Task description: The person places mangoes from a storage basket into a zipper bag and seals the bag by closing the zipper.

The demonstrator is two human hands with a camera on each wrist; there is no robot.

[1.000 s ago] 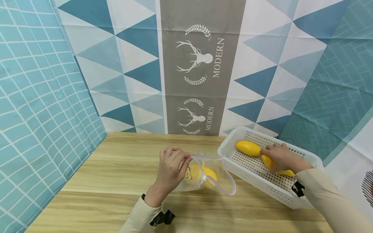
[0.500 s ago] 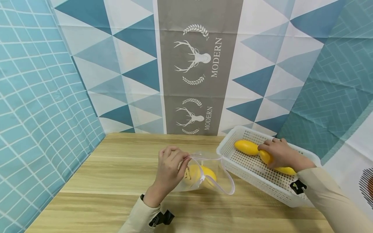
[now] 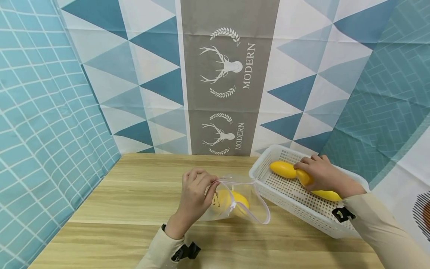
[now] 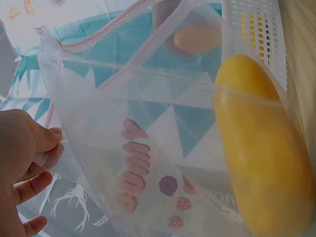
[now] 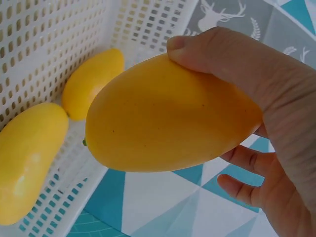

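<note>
My left hand (image 3: 196, 192) pinches the edge of a clear zip bag (image 4: 98, 163) with pink trim and small printed pictures. The bag's mouth gapes toward the right, and a yellow mango (image 4: 261, 148) lies inside it. Over the white basket (image 3: 302, 213), my right hand (image 3: 324, 175) grips another mango (image 5: 168, 113) between thumb and fingers, with a small green stem tip showing. In the right wrist view, this mango is held above the basket's level floor. Two more mangoes remain in the basket, one at its far left (image 3: 283, 170) and one below my right hand (image 3: 327, 195).
The basket, with perforated walls, stands on the right of the wooden table (image 3: 134, 201), close beside the bag. A patterned cloth (image 3: 151, 74) hangs behind the table, and blue tiled cloth (image 3: 43, 112) closes off the left.
My right hand has risen slightly with the gripped mango, moving away from the mango beneath it. My left hand and the bag stay nearly still.
</note>
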